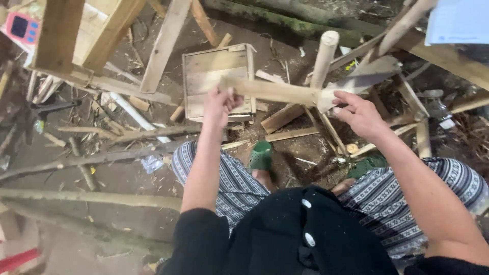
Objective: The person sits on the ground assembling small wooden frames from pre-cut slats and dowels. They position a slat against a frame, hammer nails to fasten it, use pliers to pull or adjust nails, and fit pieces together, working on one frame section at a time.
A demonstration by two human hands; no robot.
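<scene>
Left hand (220, 104) fingers grasp a wooden stick (270, 90) above an empty wooden tray (218, 69); right hand (359, 114) fingers hold its other end.

— Where does the wooden stick (270, 90) sit?

— Crosswise between the two hands: the left hand (220, 104) grips its left end, the right hand (359, 114) is at its right end, where the stick meets the blade (364, 77) and the upright round post (323, 57).

— And beyond the stick?

— A flat wooden box (216, 76) lies on the ground, partly behind the left hand. Slanted planks (163, 46) lean to its left.

— Below the hands?

— Two sandalled feet on the ground, the left foot (261, 157) beneath the stick's middle, the right foot (368, 164) under the right hand.

— The ground's left edge?

— Long branches (86, 159) lie across it, reaching toward the left knee.
</scene>
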